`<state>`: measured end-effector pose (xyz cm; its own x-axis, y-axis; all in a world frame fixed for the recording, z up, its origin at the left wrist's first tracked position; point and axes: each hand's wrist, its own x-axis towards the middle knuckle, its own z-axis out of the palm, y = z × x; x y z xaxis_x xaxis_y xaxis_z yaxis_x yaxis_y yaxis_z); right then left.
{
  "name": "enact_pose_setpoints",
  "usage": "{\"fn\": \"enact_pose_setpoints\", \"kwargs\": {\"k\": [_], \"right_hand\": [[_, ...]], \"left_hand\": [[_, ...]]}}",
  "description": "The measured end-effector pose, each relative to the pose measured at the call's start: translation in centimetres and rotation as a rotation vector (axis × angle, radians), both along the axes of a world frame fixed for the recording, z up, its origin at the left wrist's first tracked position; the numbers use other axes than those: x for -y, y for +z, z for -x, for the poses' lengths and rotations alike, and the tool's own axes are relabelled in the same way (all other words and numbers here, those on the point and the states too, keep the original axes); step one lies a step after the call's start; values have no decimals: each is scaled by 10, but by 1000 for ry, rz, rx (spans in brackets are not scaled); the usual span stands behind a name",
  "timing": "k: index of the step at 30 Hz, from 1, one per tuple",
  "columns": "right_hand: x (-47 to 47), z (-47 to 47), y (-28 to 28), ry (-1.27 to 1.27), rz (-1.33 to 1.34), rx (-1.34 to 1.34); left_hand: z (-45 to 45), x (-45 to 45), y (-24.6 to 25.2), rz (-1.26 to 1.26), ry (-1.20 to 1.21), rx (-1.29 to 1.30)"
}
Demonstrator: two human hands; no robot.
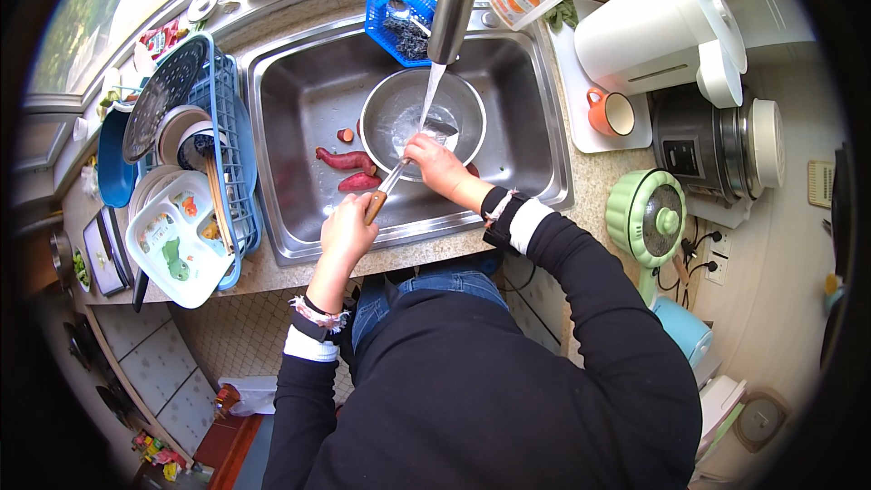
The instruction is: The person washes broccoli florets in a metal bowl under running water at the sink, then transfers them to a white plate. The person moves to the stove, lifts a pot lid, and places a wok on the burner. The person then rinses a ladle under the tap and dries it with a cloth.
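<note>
My left hand (348, 230) grips the wooden handle of a metal kitchen utensil (392, 180), probably a turner or ladle. Further up, the fingers of my right hand (439, 162) close around its metal shaft. The utensil's far end reaches over a stainless steel bowl (478, 116) in the sink, and my right hand partly hides it. Water (432, 92) runs from the faucet (457, 7) into the bowl. Left of the bowl, red-skinned sweet potatoes (346, 160) and a small cut piece (346, 135) lie on the floor of the steel sink (292, 102).
A blue plastic basket (381, 3) holding dark scraps sits at the sink's back rim. To the left stands a dish rack (228, 99) with plates and a divided tray (173, 245). On the right are an orange mug (599, 114), a white pitcher (653, 27) and a green pot (633, 218).
</note>
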<state>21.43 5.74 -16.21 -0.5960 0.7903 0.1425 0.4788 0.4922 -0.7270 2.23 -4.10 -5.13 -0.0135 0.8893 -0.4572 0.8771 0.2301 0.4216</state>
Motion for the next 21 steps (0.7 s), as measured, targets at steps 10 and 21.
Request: {"fn": "enact_pose_setpoints", "kwargs": {"k": [10,21], "right_hand": [[0,-7,-8,35,32,-36],[10,2,-10,176,22,-40]], "left_hand": [[3,4,-1,-13,-20,18],[9,20,-3,-17,25,12]]}}
